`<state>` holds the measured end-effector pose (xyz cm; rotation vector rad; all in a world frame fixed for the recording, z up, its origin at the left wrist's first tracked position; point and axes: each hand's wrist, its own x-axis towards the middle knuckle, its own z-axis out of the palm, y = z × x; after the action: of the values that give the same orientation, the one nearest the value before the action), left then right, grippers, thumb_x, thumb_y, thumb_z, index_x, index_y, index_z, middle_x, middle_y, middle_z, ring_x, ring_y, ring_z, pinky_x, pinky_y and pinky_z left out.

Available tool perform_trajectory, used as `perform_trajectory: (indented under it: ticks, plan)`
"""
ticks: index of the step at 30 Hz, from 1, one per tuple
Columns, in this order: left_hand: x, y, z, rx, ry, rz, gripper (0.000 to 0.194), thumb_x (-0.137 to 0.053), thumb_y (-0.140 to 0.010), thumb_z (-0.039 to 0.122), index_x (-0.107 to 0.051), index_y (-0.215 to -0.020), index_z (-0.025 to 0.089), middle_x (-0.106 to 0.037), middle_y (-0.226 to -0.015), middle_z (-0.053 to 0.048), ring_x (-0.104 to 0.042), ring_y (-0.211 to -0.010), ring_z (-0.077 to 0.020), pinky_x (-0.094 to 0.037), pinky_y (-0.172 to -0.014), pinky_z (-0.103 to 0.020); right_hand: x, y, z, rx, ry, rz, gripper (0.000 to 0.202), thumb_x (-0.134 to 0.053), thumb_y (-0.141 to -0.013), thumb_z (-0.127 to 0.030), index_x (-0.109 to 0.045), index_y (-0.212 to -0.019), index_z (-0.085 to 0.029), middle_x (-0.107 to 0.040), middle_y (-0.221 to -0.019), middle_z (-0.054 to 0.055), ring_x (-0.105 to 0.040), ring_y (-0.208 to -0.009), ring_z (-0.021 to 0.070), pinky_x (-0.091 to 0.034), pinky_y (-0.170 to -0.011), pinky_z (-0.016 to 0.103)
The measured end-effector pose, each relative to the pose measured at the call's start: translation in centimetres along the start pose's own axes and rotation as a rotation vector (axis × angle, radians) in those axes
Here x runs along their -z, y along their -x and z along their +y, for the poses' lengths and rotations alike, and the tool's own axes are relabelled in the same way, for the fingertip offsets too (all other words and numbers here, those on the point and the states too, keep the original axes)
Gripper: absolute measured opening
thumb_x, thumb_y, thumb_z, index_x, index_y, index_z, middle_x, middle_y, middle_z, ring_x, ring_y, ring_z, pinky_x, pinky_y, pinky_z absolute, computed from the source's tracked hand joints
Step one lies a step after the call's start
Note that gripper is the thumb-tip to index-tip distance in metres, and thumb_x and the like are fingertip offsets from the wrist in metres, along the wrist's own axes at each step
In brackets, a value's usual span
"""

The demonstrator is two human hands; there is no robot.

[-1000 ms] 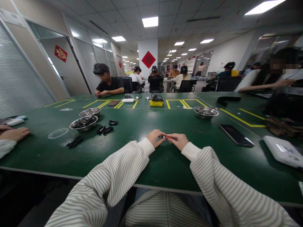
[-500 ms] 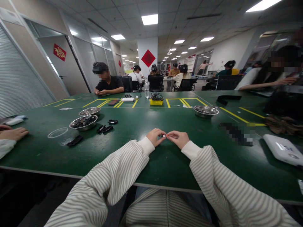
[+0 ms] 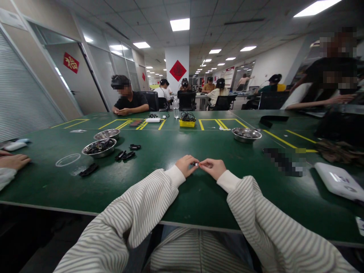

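Standing person in dark clothes (image 3: 331, 74) has come further into the view at the right side, behind a seated person in white (image 3: 301, 96), while the two hands have stayed almost in the same place. Left hand (image 3: 185, 165) holds a small piece (image 3: 196, 164) in a narrow pinch, between the thumb and the fingers. Right hand (image 3: 214, 168) also has its fingertips closed together, at the orange-red end of this small piece. The small piece is between the hands, above the green table (image 3: 199, 204); it is mostly covered by the fingers, only some white and orange-red can be seen, and I cannot tell if it is one part or two parts joined.

To the left, the near metal bowl (image 3: 99, 154) contains dark parts which are hard to separate by eye, and the far metal bowl (image 3: 107, 133) is partly hidden behind it. Loose black parts (image 3: 125, 156) lie just beside the near metal bowl. At the left edge, another person's hand (image 3: 15, 162) is shown, with the arm cut off. To the right, a dark flat object (image 3: 283, 162) is covered by blurred squares, near the white case (image 3: 338, 180)
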<state>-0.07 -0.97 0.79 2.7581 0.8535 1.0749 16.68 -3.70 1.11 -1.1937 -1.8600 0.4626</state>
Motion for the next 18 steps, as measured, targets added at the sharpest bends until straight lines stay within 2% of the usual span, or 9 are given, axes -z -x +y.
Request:
perform_trajectory:
  ticks: [5,9,15,18]
  plan:
    - [0.0,0.0,-0.1,0.016,-0.004,0.002,0.019,-0.044,-0.074,0.028,-0.054,-0.086,0.017,-0.052,-0.073,-0.002,-0.046,-0.069,-0.011,-0.039,-0.067,-0.024,-0.3,-0.1,0.6,-0.063,-0.176,-0.032,0.024,-0.056,-0.063,-0.032,-0.063,-0.074,-0.012,-0.064,-0.062,0.006,-0.059,-0.053,0.0144,-0.05,-0.054,0.025]
    - [-0.1,0.1,-0.2,-0.004,0.012,-0.012,0.024,-0.043,-0.075,0.028,-0.052,-0.095,0.019,-0.052,-0.077,-0.002,-0.047,-0.072,-0.0108,-0.04,-0.07,-0.023,-0.5,-0.3,0.7,-0.12,-0.277,-0.031,0.024,-0.058,-0.06,-0.034,-0.061,-0.071,-0.012,-0.063,-0.06,0.006,-0.059,-0.051,0.0144,-0.05,-0.053,0.026]
    - [-0.1,0.2,-0.5,-0.029,-0.032,-0.061,0.023,-0.041,-0.076,0.029,-0.055,-0.093,0.022,-0.054,-0.082,-0.002,-0.049,-0.077,-0.0106,-0.04,-0.07,-0.022,-0.3,-0.3,0.3,-0.137,-0.161,-0.046,0.019,-0.058,-0.06,-0.033,-0.058,-0.063,-0.014,-0.062,-0.055,0.003,-0.058,-0.05,0.013,-0.048,-0.048,0.023]
    - [0.4,0.1,-2.1,0.033,-0.152,-0.072,0.023,-0.041,-0.076,0.03,-0.056,-0.092,0.023,-0.055,-0.082,-0.002,-0.05,-0.077,-0.0114,-0.039,-0.068,-0.022,-0.2,-0.2,0.2,-0.109,-0.074,-0.107,0.018,-0.055,-0.062,-0.032,-0.059,-0.063,-0.015,-0.062,-0.056,0.003,-0.058,-0.049,0.0118,-0.047,-0.051,0.022]
